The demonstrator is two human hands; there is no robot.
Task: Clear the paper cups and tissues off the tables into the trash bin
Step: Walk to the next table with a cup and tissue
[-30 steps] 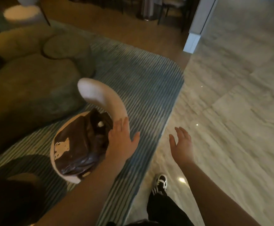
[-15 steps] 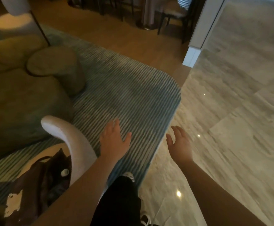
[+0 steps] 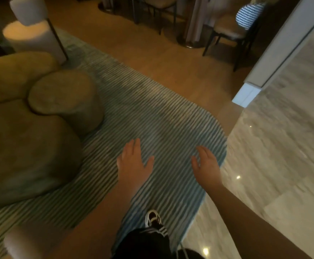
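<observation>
Your left hand (image 3: 133, 165) and right hand (image 3: 206, 165) hang flat at lower centre, fingers spread, holding nothing. No cups, tissues or bin are in view. Below them lies the striped rug (image 3: 161, 118); its curved edge meets marble floor (image 3: 283, 146) at right. The green sofa (image 3: 21, 137) fills the left.

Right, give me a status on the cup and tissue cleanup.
Done: cannot tell; no cups, tissues or trash bin show in this view. In hand: nothing. The left hand and right hand are both open and empty, held out over the striped rug with one shoe stepping forward beside the green sofa. Left: apparently finding the tables; only chairs show ahead.
</observation>
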